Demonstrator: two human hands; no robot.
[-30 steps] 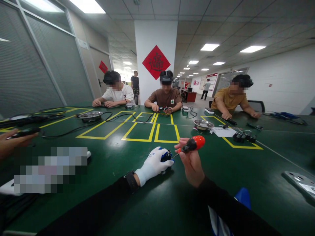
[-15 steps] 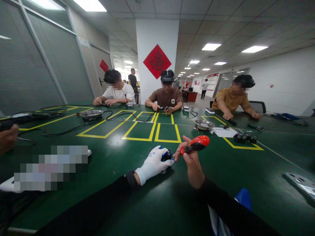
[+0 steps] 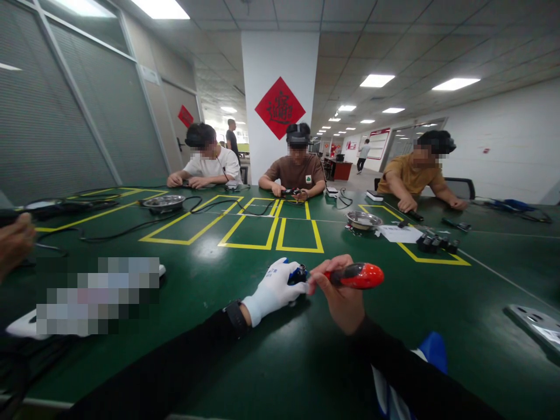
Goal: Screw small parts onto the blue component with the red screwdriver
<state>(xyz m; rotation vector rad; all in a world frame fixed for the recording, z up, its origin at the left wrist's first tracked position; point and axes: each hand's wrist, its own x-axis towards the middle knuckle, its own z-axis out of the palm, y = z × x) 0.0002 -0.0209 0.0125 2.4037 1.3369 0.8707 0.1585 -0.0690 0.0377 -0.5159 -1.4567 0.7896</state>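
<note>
Green tabletop (image 3: 210, 274) in a grey-and-white office, yellow tape (image 3: 244, 247) laid out in rectangles. At far left, another person's hand (image 3: 15, 242) around a dark object (image 3: 7, 218); nearer, a white casing (image 3: 24, 328), top pixelated. Beyond, a metal bowl (image 3: 163, 208), and, behind, a red sign (image 3: 185, 116), lettering too small to read. At centre, on a white pillar (image 3: 280, 52), a red diamond poster (image 3: 280, 108) with dark Chinese lettering, strokes too merged to transcribe. Below, the left hand (image 3: 275, 289), white-gloved with tiny illegible blue print, fingers curled around a small dark part (image 3: 298, 274). Just right, the bare right hand (image 3: 343, 297), thumb and fingers pinching a red-and-black screwdriver (image 3: 359, 276); shaft hidden, contact with the part impossible to tell. Farther right, a second bowl (image 3: 363, 226), white paper (image 3: 401, 234) and black pieces (image 3: 431, 242); nearer, a spare glove (image 3: 433, 353) partly blocked by a dark sleeve (image 3: 406, 367); at the edge, a grey case (image 3: 536, 324), white label unreadable.
</note>
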